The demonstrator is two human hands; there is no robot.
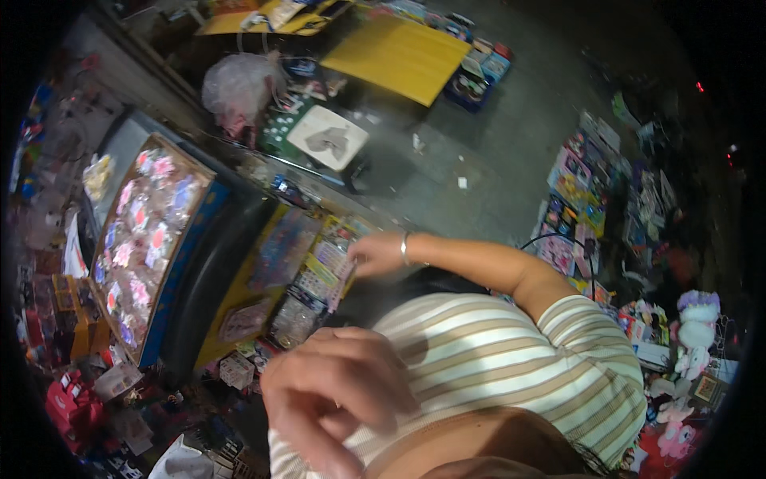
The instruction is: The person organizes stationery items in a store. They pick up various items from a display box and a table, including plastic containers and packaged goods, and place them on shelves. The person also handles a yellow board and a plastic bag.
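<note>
My right hand (380, 254), with a metal bangle at its wrist, reaches down to the edge of a pale card with rows of small purple pieces (323, 275). Its fingers are closed at that edge, though the fingertips are partly hidden. My left hand (339, 387) is raised close before my chest, blurred. Its fingers curl loosely, with a gap to the thumb, and nothing shows in it. Around the card are a clear plastic packet (295, 319) and flat blue-purple packs (283, 247) on a yellow surface.
At left, a cardboard tray (209, 188) of wrapped flower-like pieces stands on a rounded black edge (211, 279). A yellow board (399, 60), a plastic bag (239, 88) and a white-topped stool (327, 137) are farther off. Toys and boxes (578, 180) line the floor at right.
</note>
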